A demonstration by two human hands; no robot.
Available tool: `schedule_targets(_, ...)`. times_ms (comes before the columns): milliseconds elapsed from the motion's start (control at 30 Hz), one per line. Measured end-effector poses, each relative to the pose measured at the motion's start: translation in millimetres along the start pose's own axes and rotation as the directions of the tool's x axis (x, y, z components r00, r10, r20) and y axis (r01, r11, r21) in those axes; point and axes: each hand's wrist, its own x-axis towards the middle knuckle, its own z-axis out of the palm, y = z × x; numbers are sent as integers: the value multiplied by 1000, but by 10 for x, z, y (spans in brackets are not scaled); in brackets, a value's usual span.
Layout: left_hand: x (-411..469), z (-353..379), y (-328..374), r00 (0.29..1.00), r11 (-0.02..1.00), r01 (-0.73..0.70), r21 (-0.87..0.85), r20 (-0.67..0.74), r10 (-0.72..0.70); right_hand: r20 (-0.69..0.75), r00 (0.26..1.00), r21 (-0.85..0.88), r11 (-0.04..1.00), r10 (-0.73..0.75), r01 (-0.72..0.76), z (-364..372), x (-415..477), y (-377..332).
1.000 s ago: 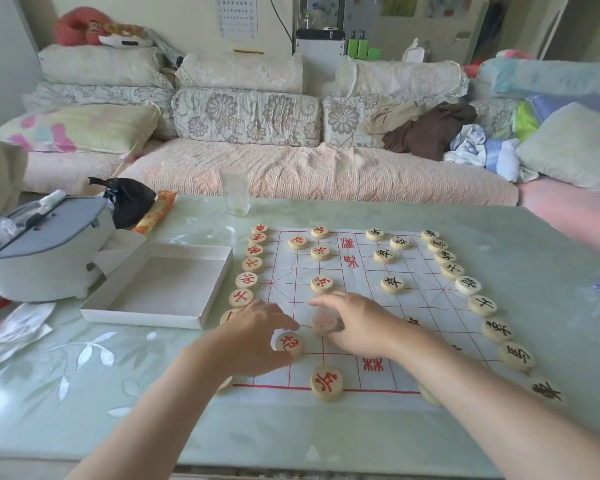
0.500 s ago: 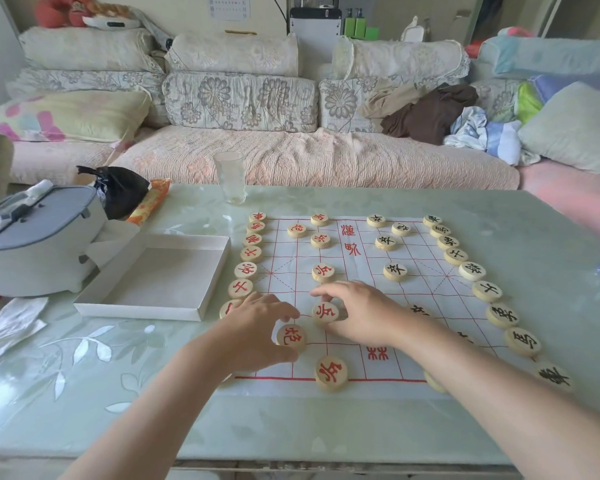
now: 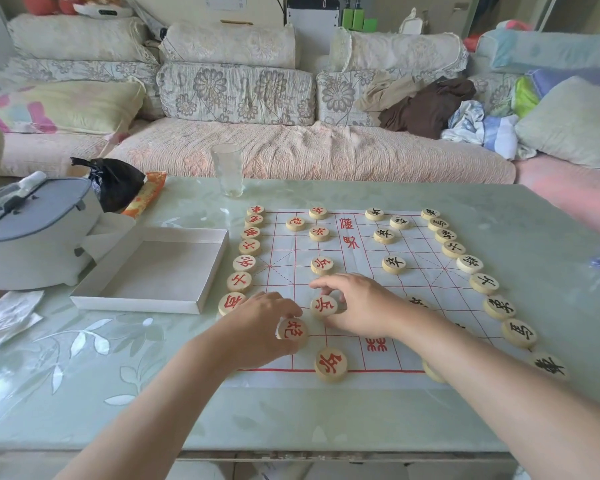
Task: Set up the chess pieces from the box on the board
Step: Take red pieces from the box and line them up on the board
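Sofa (image 3: 291,150) fills the far side of the room, stacked with flowered cushions (image 3: 236,91) and loose clothes (image 3: 426,105). Before it stands a pale green table (image 3: 326,417) with a glossy, leaf-patterned top. On its left part sits a grey lidded appliance (image 3: 32,230), with a black bag (image 3: 116,183) behind it and a drinking glass (image 3: 227,169) at the far edge.

A white paper board (image 3: 423,271) with red grid lines lies flat in the middle of the table. Just beside its left edge rests the shallow white box (image 3: 136,301), open and showing only its bare floor. A column of red-lettered discs (image 3: 245,263) runs along the board's left side and a column of black-lettered discs (image 3: 469,264) along its right; a few more of each colour stand on the grid between them. One red-lettered disc (image 3: 330,364) sits on the near border line.

The left hand (image 3: 257,323) has its thumb and fingers curled round the outer disc (image 3: 290,332), a red-lettered piece near the board's near-left corner. The right hand (image 3: 364,306) curls its fingers round the far and right side of the inner disc (image 3: 324,305), which lies flat on the grid just right of the other one.
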Motion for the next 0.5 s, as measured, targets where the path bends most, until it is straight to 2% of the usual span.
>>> schedule_targets(300,-10,0,26,999,1000,25,-4,30,-24,-3,1000,5,1000,-2,2,-6,-15,-6)
schedule_targets(500,-106,14,85,999,999,36,7,-28,-36,-18,1000,7,1000,-6,6,-89,-151,-70)
